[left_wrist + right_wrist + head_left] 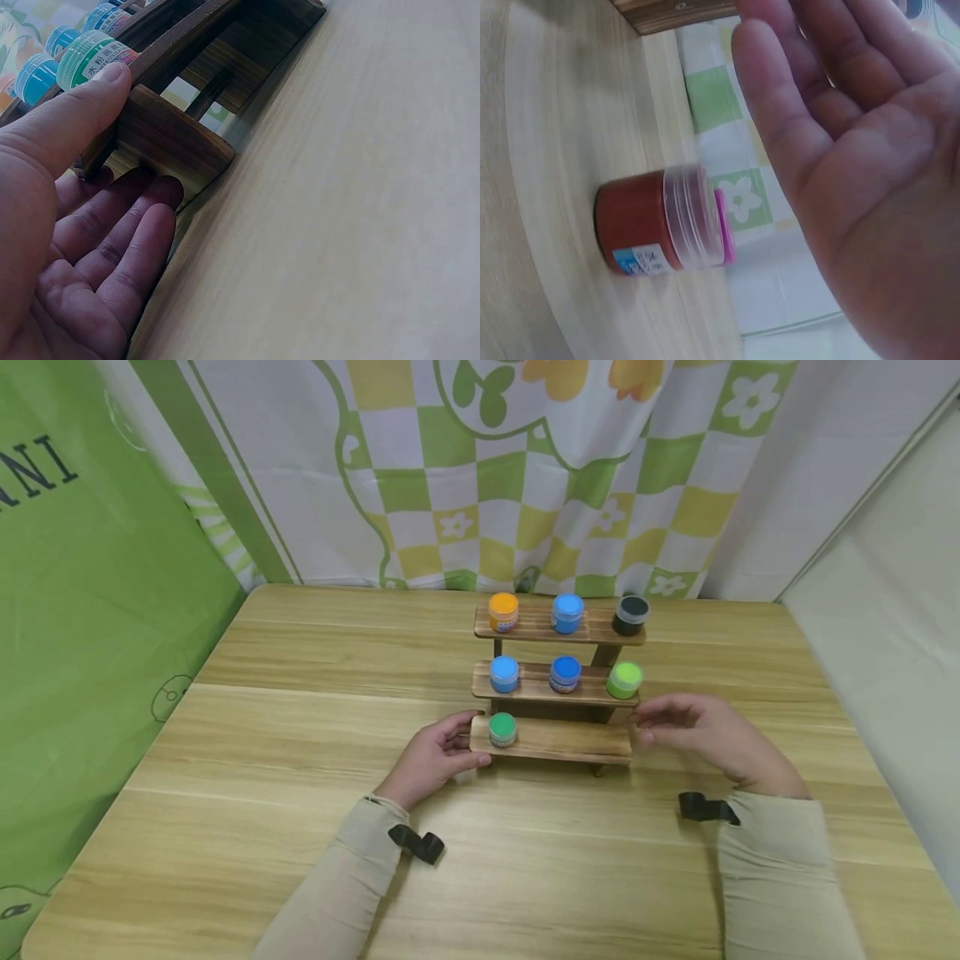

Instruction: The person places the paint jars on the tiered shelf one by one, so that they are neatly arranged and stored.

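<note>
A three-step wooden display stand carries small paint jars. My left hand grips the left end of its lowest step, thumb at the front and fingers behind, close to a green paint jar. In the left wrist view the thumb lies by that jar's base and the fingertips reach the stand's side. Beside the right end hovers my right hand, fingers loosely bent and holding nothing; contact with the stand cannot be told. A red-brown jar with a pink top shows near it in the right wrist view.
The middle step bears light blue, dark blue and lime green jars. Orange, blue and black jars line the top. A checked curtain hangs behind the wooden table.
</note>
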A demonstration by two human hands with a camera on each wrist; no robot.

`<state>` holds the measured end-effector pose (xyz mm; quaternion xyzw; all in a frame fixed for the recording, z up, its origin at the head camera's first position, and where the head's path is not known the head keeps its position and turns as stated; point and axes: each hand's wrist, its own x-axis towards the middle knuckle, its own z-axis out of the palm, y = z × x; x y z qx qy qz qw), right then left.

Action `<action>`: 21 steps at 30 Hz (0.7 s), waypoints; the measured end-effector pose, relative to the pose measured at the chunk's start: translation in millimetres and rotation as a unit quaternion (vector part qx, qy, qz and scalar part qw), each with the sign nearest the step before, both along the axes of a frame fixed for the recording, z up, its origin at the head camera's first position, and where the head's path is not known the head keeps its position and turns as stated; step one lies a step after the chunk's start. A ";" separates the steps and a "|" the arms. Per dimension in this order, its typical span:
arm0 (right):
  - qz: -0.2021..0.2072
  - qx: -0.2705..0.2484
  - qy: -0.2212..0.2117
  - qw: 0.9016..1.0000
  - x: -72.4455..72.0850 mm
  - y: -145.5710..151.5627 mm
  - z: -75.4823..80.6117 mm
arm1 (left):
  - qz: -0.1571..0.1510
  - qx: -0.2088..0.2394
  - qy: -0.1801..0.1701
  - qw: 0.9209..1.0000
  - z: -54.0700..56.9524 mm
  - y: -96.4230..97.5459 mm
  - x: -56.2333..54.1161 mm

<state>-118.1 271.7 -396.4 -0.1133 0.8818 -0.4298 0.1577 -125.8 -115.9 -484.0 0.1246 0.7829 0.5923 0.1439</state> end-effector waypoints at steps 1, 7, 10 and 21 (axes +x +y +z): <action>-0.007 -0.004 -0.001 1.000 0.0 1.3 -0.1 | 0.000 0.001 -0.001 1.000 -0.1 0.0 0.0; -0.045 -0.058 -0.015 0.997 -0.8 7.4 -4.9 | 0.000 0.006 -0.002 1.000 -1.0 -0.5 0.1; -0.071 -0.060 -0.003 0.996 -1.9 9.2 -7.9 | -0.001 0.008 -0.003 1.000 -0.7 -0.6 0.3; -0.187 -0.048 0.095 0.977 -7.0 12.6 -18.0 | -0.001 0.005 -0.003 1.000 0.6 -0.5 0.6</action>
